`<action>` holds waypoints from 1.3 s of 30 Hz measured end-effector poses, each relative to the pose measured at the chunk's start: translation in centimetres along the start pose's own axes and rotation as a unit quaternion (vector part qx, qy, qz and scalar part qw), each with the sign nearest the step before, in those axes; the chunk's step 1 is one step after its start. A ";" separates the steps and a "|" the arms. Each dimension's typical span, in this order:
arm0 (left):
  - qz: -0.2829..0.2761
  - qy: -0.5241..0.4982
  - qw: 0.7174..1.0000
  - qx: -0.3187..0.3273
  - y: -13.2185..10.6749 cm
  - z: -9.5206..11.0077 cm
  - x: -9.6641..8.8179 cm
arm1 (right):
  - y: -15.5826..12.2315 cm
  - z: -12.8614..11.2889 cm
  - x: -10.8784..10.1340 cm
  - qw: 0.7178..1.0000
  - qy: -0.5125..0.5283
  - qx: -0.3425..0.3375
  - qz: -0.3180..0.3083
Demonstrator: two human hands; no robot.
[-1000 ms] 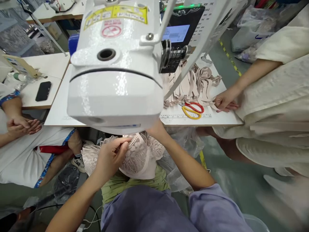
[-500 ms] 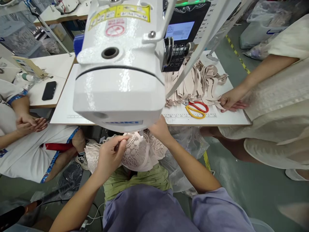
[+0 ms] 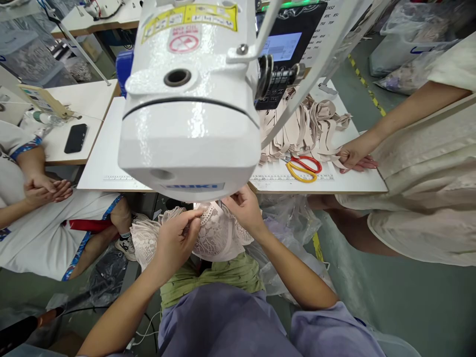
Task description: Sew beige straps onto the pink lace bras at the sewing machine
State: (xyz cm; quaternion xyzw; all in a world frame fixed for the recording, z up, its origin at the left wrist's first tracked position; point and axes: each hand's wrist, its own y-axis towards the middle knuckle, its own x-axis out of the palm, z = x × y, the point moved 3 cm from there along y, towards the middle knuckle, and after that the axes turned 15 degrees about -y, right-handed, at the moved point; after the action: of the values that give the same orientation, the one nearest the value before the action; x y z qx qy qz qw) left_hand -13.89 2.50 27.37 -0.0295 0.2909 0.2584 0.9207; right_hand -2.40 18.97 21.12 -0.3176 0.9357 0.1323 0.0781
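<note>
A pale pink lace bra [image 3: 217, 238] hangs over my lap, its upper edge under the head of a white sewing machine [image 3: 189, 144]. My left hand [image 3: 176, 243] pinches the bra's edge between thumb and fingers, left of the needle area. On the other side, my right hand [image 3: 245, 210] is closed with its fingertips at the bra's edge, close beside the needle area. The machine head hides the needle and part of the stitching spot. More gathered lace pieces [image 3: 145, 238] lie left of the bra, partly behind my left hand.
Beige fabric strips [image 3: 293, 129] are heaped on the white table [image 3: 357, 183], with red and yellow scissors [image 3: 303, 168] before them. At the right, a co-worker's hand [image 3: 357, 156] touches a strip. Another person's clasped hands [image 3: 48, 191] are at the left, near a black phone [image 3: 76, 138].
My right hand has come slightly down and out from behind the machine head, so its fingers show more. The bra has shifted a little. The machine appears slightly further right in view.
</note>
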 end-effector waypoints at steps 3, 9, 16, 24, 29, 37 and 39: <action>-0.004 0.004 1.000 0.018 -0.1 0.1 0.2 | -0.8 -0.3 0.1 1.000 0.006 -0.012 -0.007; -0.004 0.017 0.998 0.066 -0.2 0.4 0.7 | -1.7 -1.2 0.0 1.000 0.009 -0.028 -0.009; 0.004 0.027 0.995 0.095 -0.4 0.2 1.0 | -2.2 -1.2 0.0 1.000 -0.005 -0.022 -0.007; 0.012 0.032 0.999 0.036 -0.8 -0.6 1.1 | -2.4 -1.5 0.3 0.999 -0.032 -0.001 0.000; 0.036 0.008 0.999 0.022 -0.8 -1.2 1.2 | -2.5 -1.5 1.1 0.999 -0.023 0.050 0.001; -0.001 -0.182 0.979 -0.087 -2.4 -1.4 2.4 | -4.5 -1.9 0.7 0.990 0.014 0.138 -0.037; -0.025 -0.239 0.964 -0.115 -3.2 -1.1 2.9 | -5.5 -2.3 0.1 0.989 0.015 0.139 -0.046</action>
State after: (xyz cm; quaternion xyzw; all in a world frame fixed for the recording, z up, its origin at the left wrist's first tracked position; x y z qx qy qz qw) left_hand -10.87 0.86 24.55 -0.0795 0.0299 0.2660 0.9602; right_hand 0.77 14.07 22.16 -0.3480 0.9306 -0.0079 0.1133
